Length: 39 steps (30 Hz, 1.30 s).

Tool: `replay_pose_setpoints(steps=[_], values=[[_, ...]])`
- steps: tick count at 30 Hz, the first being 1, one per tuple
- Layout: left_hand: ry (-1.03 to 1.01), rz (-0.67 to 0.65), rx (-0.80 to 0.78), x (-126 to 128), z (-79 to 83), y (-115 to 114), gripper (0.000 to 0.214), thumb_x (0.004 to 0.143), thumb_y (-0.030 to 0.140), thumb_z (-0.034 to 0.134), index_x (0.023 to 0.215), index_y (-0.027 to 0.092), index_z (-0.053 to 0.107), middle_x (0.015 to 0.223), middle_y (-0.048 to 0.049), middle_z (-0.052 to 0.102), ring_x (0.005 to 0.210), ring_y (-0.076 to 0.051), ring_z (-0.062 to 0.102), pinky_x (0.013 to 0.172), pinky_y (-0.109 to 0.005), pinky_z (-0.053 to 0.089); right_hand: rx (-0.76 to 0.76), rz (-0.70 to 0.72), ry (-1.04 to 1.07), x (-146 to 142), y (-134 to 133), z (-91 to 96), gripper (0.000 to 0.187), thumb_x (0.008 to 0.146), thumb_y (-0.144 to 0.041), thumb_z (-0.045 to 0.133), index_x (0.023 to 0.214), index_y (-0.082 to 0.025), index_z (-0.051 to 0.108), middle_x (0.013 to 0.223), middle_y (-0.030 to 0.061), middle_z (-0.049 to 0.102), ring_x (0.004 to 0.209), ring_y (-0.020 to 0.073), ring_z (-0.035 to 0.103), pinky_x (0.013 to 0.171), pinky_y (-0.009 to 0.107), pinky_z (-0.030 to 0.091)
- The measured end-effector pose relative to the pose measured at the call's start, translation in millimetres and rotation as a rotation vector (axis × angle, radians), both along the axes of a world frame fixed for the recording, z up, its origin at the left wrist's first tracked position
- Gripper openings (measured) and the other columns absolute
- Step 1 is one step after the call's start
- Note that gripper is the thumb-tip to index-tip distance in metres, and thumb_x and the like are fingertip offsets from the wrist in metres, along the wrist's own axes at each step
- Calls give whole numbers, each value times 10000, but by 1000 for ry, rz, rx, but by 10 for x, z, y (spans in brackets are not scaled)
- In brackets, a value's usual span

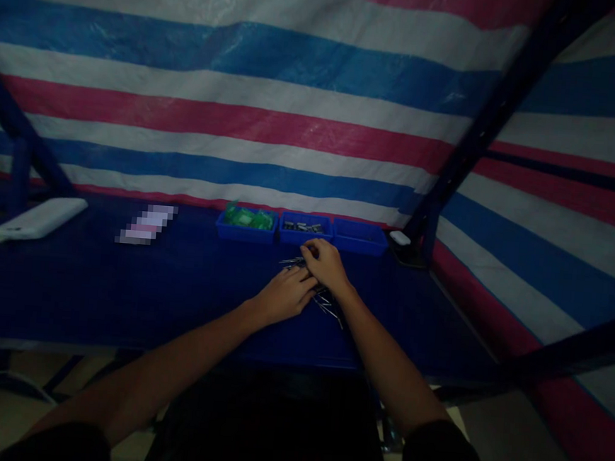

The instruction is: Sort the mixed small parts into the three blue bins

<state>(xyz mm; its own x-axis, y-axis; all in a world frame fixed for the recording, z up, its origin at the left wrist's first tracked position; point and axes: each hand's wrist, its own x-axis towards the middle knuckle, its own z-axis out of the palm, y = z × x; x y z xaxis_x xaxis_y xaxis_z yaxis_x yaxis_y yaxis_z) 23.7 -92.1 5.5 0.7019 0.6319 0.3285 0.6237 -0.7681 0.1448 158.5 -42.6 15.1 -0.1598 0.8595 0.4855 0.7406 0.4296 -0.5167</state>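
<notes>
while thin silvery metal rods [327,306] lie scattered on the dark blue tabletop [175,291], the bare left hand [285,296] and curled bare right hand [327,264] sit together over them; whether either grips one, i cannot tell.
</notes>
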Motion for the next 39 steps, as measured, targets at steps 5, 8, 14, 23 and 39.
replay_pose_setpoints(steps=[5,8,14,23,39], values=[[27,101,28,0,26,-18,209,847,269,436,952,169,586,990,-106,568,922,-241,511,802,-396,391,4,-4,32,-9,33,-37,201,828,-293,472,843,-171,632,758,20,612,689,121,535,664,235,392],[24,121,28,12,54,-9,197,838,292,457,901,173,600,986,-97,585,950,-247,508,801,-389,379,6,2,35,-8,31,-27,198,825,-287,475,840,-170,635,765,23,618,695,123,540,667,237,392],[42,151,18,136,115,64,282,802,408,495,881,162,609,954,-104,627,938,-284,524,770,-420,385,-19,9,66,31,40,-8,204,822,-288,474,842,-162,633,771,28,632,686,124,549,655,234,393],[-185,101,-142,1,215,620,144,791,263,504,802,136,570,831,-73,629,818,-203,544,758,-318,412,-48,12,115,127,26,68,263,876,-297,379,817,-180,607,751,14,623,697,121,557,635,224,373],[-690,191,-435,-320,113,610,249,816,320,448,1013,168,452,683,15,590,621,-122,555,599,-234,413,118,151,-192,-12,29,164,168,823,-180,474,967,-190,559,880,42,611,804,153,553,721,247,399]])
